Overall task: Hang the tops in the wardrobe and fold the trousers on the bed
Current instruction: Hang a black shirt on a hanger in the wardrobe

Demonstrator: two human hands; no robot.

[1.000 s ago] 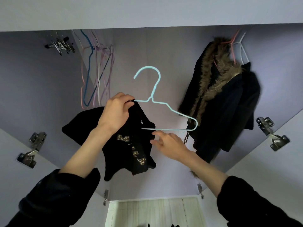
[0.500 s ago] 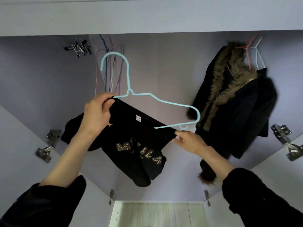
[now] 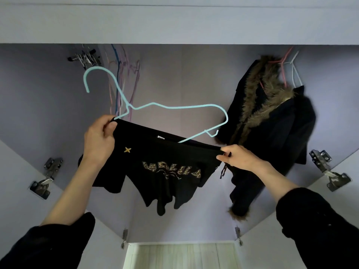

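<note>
A black top (image 3: 165, 162) with gold lettering and a small gold star hangs stretched between my hands inside the open wardrobe. My left hand (image 3: 100, 140) pinches its left shoulder together with the left end of a light blue wire hanger (image 3: 174, 107). My right hand (image 3: 239, 157) grips the top's right shoulder edge. The hanger's left arm goes into the neck opening, while its right arm and hook stay above the fabric. The hook points up and to the left.
A black coat with a fur-trimmed hood (image 3: 272, 129) hangs at the right on pink and white hangers. Several empty coloured hangers (image 3: 122, 80) and clip hangers (image 3: 85, 57) hang at the upper left. Door hinges (image 3: 45, 176) (image 3: 328, 171) flank the opening.
The top has been pulled out wide between both hands. My right hand moved right and took hold of the shoulder edge. The hanger tilted, its hook swinging left.
</note>
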